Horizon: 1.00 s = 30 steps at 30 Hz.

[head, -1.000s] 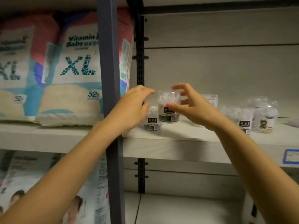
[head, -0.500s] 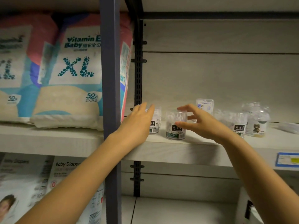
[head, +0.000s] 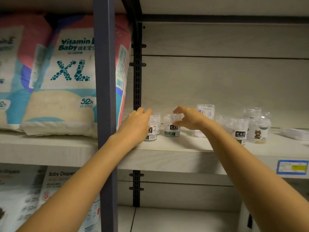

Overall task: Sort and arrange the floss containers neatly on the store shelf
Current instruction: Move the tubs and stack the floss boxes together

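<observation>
Two hands, four floss tubs

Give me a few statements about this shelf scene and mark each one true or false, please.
1. The diaper pack is marked XL. True.
2. The floss container at the right hand lies on its side. False: it stands upright.
3. A blue-framed price tag is on the front edge of the shelf. True.
4. The left hand rests on the diaper pack. False: its fingers curl over the leftmost floss container.
</observation>
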{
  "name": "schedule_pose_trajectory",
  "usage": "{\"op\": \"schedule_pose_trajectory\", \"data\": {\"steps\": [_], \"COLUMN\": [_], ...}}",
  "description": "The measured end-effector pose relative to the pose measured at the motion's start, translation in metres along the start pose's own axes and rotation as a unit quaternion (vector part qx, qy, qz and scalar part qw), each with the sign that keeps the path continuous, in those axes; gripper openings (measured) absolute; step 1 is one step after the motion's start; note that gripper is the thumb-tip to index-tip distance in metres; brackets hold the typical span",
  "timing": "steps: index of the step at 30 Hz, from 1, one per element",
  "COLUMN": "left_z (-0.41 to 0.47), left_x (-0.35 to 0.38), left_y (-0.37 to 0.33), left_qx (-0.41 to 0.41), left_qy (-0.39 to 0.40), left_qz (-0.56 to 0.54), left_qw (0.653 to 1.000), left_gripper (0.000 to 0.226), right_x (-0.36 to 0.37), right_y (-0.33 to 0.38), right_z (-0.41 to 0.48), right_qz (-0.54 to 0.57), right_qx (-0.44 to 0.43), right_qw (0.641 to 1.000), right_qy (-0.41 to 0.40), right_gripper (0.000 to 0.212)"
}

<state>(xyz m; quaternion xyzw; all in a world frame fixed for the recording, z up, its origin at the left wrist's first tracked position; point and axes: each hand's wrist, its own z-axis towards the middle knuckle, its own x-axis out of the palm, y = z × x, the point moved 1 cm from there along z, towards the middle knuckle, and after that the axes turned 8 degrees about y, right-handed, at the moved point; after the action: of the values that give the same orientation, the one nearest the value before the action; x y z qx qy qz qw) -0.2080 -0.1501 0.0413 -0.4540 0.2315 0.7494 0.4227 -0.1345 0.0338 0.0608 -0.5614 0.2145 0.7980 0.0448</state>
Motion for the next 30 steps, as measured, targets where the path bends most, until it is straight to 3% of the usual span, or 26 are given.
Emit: {"op": "schedule_pose_trajectory", "data": {"steps": [6, 9, 11, 13, 16, 22, 27, 30], "left_z": [-0.001, -0.005, -0.012, -0.019, -0.025, 0.001, 0.041, 0.057], "left_x": [0.0, -0.004, -0.006, -0.006, -0.004, 0.013, 0.028, 0.037], "left_y": [-0.001, -0.006, -0.016, -0.031, -0.064, -0.145, -0.19, -0.195], "left_qx": [-0.013, -0.035, -0.028, 0.018, 0.087, 0.135, 0.082, 0.036], "left_qy": [0.009, 0.025, -0.028, -0.119, -0.169, -0.048, 0.04, 0.097], "left_qz": [-0.004, 0.006, 0.018, -0.004, -0.126, -0.312, -0.323, -0.384], "left_qw": [1.0, 0.999, 0.999, 0.993, 0.974, 0.939, 0.942, 0.918], "left_gripper": [0.032, 0.044, 0.049, 0.038, 0.017, 0.022, 0.042, 0.048], "right_x": [0.005, 0.007, 0.005, 0.001, -0.013, -0.069, -0.082, -0.077], "right_y": [0.0, 0.003, 0.002, -0.004, -0.025, -0.103, -0.145, -0.15], "right_z": [0.003, -0.013, -0.034, -0.06, -0.099, -0.123, -0.11, -0.102], "right_qz": [-0.023, -0.058, -0.06, -0.053, 0.001, 0.058, 0.014, -0.019], "right_qx": [0.004, -0.009, -0.031, -0.065, -0.065, 0.001, -0.031, -0.053], "right_qw": [1.0, 0.998, 0.994, 0.983, 0.973, 0.964, 0.992, 0.995], "right_qy": [0.001, -0.027, -0.088, -0.162, -0.221, -0.261, -0.124, -0.077], "right_gripper": [0.055, 0.062, 0.056, 0.039, 0.018, 0.017, 0.039, 0.046]}}
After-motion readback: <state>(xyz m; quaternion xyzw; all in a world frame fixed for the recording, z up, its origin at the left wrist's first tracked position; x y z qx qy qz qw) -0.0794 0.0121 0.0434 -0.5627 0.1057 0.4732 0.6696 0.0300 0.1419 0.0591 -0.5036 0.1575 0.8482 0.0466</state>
